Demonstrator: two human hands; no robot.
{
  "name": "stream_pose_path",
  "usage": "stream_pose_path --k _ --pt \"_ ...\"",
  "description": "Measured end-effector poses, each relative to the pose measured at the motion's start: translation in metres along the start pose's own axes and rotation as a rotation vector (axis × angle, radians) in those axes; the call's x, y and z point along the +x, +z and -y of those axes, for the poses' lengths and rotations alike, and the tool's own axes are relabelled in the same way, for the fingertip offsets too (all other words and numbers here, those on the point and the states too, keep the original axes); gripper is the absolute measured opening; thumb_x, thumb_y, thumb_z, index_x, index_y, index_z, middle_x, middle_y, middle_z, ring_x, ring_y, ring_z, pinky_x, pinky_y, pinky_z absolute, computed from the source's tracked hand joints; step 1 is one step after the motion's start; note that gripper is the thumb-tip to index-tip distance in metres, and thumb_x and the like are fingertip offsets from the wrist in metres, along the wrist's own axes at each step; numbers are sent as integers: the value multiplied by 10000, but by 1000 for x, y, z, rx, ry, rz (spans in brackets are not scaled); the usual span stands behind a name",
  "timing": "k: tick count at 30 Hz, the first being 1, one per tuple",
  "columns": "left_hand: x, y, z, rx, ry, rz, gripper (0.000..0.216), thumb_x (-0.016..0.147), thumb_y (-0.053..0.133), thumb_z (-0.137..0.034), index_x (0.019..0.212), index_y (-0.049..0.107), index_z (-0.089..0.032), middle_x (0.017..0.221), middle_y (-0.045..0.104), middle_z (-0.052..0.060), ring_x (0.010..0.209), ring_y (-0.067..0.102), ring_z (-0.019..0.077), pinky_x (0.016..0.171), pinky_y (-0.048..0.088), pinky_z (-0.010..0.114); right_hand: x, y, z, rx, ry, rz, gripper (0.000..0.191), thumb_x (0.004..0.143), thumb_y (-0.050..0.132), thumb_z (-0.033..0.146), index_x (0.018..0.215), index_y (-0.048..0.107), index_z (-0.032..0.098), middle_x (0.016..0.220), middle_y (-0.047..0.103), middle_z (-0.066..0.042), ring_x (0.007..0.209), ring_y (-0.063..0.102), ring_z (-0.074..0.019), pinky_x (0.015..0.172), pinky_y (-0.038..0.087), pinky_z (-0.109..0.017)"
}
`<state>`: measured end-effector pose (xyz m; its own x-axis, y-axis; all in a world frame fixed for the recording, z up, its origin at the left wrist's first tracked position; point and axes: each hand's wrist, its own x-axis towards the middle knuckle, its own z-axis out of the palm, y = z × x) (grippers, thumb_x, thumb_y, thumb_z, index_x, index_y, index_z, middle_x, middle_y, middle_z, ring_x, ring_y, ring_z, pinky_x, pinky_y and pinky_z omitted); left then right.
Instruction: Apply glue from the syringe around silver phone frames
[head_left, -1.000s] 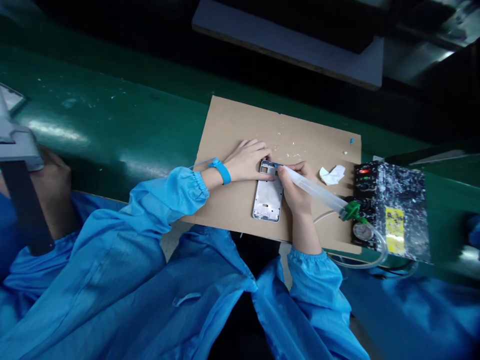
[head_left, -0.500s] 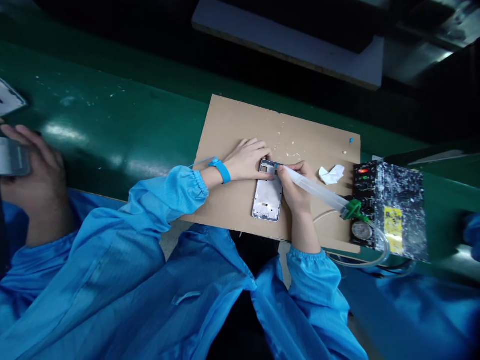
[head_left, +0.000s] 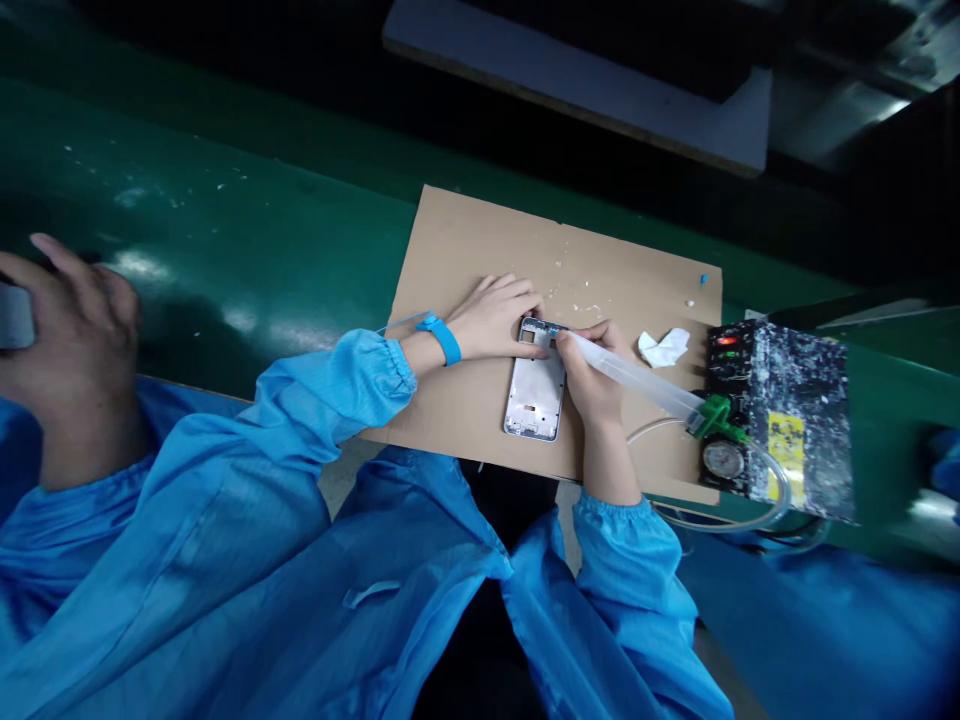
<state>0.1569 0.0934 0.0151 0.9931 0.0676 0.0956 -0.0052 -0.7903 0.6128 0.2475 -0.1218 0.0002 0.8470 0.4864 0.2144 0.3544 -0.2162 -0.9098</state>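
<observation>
A metal phone frame (head_left: 535, 390) lies on a sheet of brown cardboard (head_left: 450, 240). My left hand (head_left: 499, 318) grips its upper left side, the thumb lying across the frame and the other fingers curled along the top left corner. A blue wrist strap (head_left: 448, 342) circles that wrist. In my right hand (head_left: 596, 375) is a translucent dispensing syringe (head_left: 645, 383), held slanted with its tip low over the frame's upper end. Whether the tip touches the frame, I cannot tell. A green adapter (head_left: 709, 415) joins the syringe's rear to a clear air tube (head_left: 780, 495).
To the right stands a stained dispenser box (head_left: 799, 400) with a gauge (head_left: 724, 460) and lit display. A crumpled white tissue (head_left: 664, 347) and a small blue cap (head_left: 703, 279) lie on the cardboard. At far left a co-worker's hand (head_left: 75, 330) holds a grey object.
The syringe's green rear end has shifted slightly right, and its tip remains by the frame's upper end. My left hand and the frame stay put. The co-worker's grey object has moved left.
</observation>
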Motion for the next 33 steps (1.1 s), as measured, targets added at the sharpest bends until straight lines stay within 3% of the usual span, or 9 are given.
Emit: stream_pose_path --k 26,33 --pt "0 0 -1 -7 -1 -6 466 924 923 -613 1147 762 -238 1236 765 87 1228 660 337 1135 446 502 0 -1 1 7 27 19 375 950 849 530 862 599 265 803 711 2 711 622 -184 660 466 -339" --pt "0 0 -2 -7 -1 -1 476 939 888 -649 1158 768 -244 1251 766 92 1246 657 344 1128 454 516 -1 -1 -2 18 35 19 443 951 888 586 879 591 266 854 755 -15 762 672 -199 706 517 -350"
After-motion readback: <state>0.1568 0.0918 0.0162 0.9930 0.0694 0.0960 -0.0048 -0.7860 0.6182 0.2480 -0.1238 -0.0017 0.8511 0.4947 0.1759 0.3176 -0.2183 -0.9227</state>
